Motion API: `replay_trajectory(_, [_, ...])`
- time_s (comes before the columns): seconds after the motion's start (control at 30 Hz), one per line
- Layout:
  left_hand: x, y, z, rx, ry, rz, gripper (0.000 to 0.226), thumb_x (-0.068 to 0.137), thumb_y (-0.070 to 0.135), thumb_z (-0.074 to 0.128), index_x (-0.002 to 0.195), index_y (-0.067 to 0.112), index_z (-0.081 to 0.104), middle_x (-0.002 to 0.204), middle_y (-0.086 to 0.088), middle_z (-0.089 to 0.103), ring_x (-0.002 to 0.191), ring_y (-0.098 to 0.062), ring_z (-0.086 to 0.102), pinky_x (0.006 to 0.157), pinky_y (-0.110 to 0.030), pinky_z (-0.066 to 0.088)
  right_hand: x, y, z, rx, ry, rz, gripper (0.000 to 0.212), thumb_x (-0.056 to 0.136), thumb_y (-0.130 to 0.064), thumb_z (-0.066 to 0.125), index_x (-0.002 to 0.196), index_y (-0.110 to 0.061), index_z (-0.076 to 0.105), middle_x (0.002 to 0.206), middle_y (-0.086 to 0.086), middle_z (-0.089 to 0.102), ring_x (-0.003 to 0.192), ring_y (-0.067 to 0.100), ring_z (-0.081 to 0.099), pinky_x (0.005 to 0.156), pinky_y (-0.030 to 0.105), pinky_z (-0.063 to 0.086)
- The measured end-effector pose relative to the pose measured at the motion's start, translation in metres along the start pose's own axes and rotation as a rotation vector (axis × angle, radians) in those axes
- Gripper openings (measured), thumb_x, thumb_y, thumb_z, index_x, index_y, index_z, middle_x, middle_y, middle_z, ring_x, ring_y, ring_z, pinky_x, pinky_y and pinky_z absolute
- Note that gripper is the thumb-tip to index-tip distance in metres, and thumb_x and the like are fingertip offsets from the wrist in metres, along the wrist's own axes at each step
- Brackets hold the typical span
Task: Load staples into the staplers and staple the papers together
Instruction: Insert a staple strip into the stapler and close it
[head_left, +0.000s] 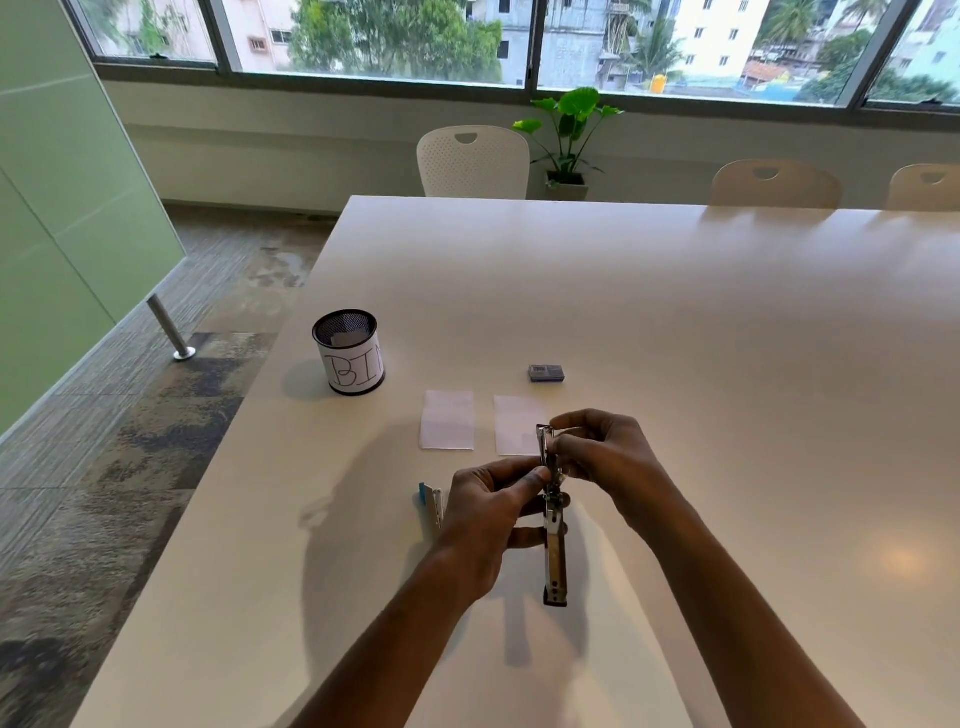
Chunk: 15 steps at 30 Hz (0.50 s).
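Both forearms (395, 639) come up from the near edge of the table, bare, and meet above the white tabletop (675, 312). The left hand (488, 514) is turned with its back to me, fingers curled round the middle of an opened metal stapler (555, 561), thumb and forefinger pinching it near the hinge. The stapler hangs lengthwise away from the person, its dark near end pointing down towards the table and its far end raised. The right hand (602, 452) is arched over that far end, fingers bent, fingertips pressed together in a pinch at the top of the stapler. Something thin shows between them, too small for me to tell what it is.

Just left of the left hand a second stapler (434, 501) with a blue body lies on the table, apart from the hand. Beyond the hands two small white paper slips (447, 420) lie flat side by side with a gap between them; the right one is partly hidden behind the raised stapler. Further back and to the right sits a small dark staple box (546, 373); its print is too fine to read. Off to the left stands a black mesh cup (350, 358) wrapped in a white label hand-lettered "BIN", with a scrap of paper inside.

At the far side stand a white chair (472, 161) and a potted plant (569, 135) under the window (384, 36).
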<state>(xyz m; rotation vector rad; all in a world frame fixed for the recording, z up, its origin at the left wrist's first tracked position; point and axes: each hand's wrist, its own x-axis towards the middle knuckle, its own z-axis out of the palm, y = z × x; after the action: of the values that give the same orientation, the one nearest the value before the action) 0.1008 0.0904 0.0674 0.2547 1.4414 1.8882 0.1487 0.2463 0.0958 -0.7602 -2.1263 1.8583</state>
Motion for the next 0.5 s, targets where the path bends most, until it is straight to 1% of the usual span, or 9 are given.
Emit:
replay_trajectory(0.13, [-0.002, 0.0, 0.0, -0.015, -0.007, 0.001, 0.018, 0.094, 0.012, 0.065, 0.107, 0.016, 0.077, 0.102, -0.014, 0.077, 0.095, -0.031, 0.075, 0.07, -0.047, 0.063, 0.004, 0.0, 0.002, -0.001, 0.042, -0.003, 0.017, 0.087, -0.006, 0.07, 0.104, -0.003, 0.069, 0.091, 0.013, 0.068, 0.077, 0.017, 0.066, 0.071, 0.027, 0.055])
replay_trajectory(0.2, [-0.003, 0.0, 0.0, -0.02, -0.006, -0.002, 0.018, 0.094, 0.013, 0.065, 0.108, 0.015, 0.076, 0.103, -0.014, 0.077, 0.095, -0.031, 0.075, 0.07, -0.047, 0.063, 0.004, 0.0, 0.003, 0.007, 0.032, -0.004, 0.016, 0.089, -0.007, 0.069, 0.104, -0.003, 0.069, 0.093, 0.015, 0.068, 0.077, 0.018, 0.066, 0.073, 0.029, 0.057])
replay_trajectory(0.27, [-0.004, 0.0, 0.0, -0.042, -0.003, -0.01, 0.017, 0.093, 0.012, 0.065, 0.105, 0.016, 0.077, 0.103, -0.015, 0.077, 0.095, -0.031, 0.075, 0.069, -0.046, 0.063, 0.001, 0.001, 0.001, 0.006, 0.001, -0.019, 0.019, 0.09, -0.011, 0.07, 0.108, -0.005, 0.068, 0.096, 0.014, 0.069, 0.079, 0.018, 0.068, 0.076, 0.03, 0.059])
replay_trajectory(0.33, [-0.004, 0.001, -0.002, -0.083, 0.011, -0.021, 0.016, 0.093, 0.011, 0.066, 0.1, 0.015, 0.079, 0.101, -0.016, 0.077, 0.094, -0.032, 0.076, 0.066, -0.044, 0.062, -0.004, 0.0, -0.003, -0.044, 0.0, -0.068, 0.024, 0.092, -0.015, 0.069, 0.115, -0.011, 0.067, 0.104, 0.009, 0.07, 0.085, 0.016, 0.071, 0.075, 0.027, 0.058])
replay_trajectory(0.4, [-0.003, 0.003, -0.005, -0.112, 0.032, -0.03, 0.015, 0.092, 0.009, 0.065, 0.1, 0.013, 0.078, 0.101, -0.017, 0.077, 0.093, -0.033, 0.076, 0.065, -0.043, 0.062, -0.011, -0.001, -0.01, -0.117, 0.005, -0.169, 0.025, 0.092, -0.02, 0.068, 0.117, -0.018, 0.067, 0.11, -0.001, 0.07, 0.091, 0.015, 0.072, 0.074, 0.027, 0.06])
replay_trajectory(0.5, [-0.001, 0.005, -0.007, -0.118, 0.044, -0.026, 0.017, 0.092, 0.009, 0.065, 0.105, 0.01, 0.076, 0.103, -0.02, 0.076, 0.095, -0.034, 0.075, 0.066, -0.043, 0.062, -0.026, -0.001, -0.016, -0.196, -0.138, -0.309, 0.024, 0.087, -0.031, 0.071, 0.11, -0.023, 0.071, 0.107, -0.009, 0.072, 0.094, 0.014, 0.071, 0.075, 0.027, 0.061])
